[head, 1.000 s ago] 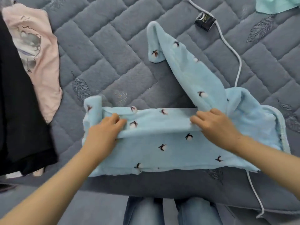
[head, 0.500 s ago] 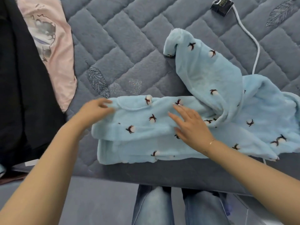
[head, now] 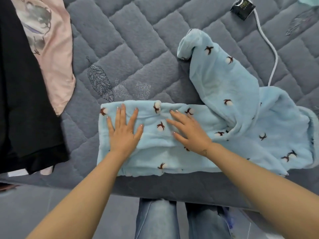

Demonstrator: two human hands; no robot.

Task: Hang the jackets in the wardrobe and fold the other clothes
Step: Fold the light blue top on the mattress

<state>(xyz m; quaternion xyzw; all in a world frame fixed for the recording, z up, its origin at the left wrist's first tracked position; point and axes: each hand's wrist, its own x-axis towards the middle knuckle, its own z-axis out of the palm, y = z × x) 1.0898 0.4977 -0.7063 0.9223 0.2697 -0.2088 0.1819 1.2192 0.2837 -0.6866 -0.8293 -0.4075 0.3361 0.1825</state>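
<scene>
Head view: light blue fleece garment (head: 224, 128) w/ small dark-and-white print lies on the grey quilted bed cover (head: 138, 49), close to the near edge. Its left part is folded into a flat band; the rest is bunched to the right, w/ one sleeve (head: 207, 57) running up and away toward the far side.

Left hand (head: 123, 133) lies flat on the left end of the folded band, fingers straight and spread, palm pressing down, nothing pinched. Right hand (head: 188, 131) is just beside it, also flat on the fabric, fingers straight and slightly fanned, pointing up-left, holding nothing. Both forearms come in from the bottom of the frame.

At left, a black garment (head: 25, 100) covers part of a pink garment (head: 55, 57) w/ a grey print; both sit well apart from the blue one. Top right: a small black box (head: 242, 8) beside a white cable (head: 271, 49) that runs down & disappears behind the blue fleece. A bit of teal fabric (head: 310, 0) shows at the top right corner. Below the bed edge, legs in blue jeans (head: 155, 219).
</scene>
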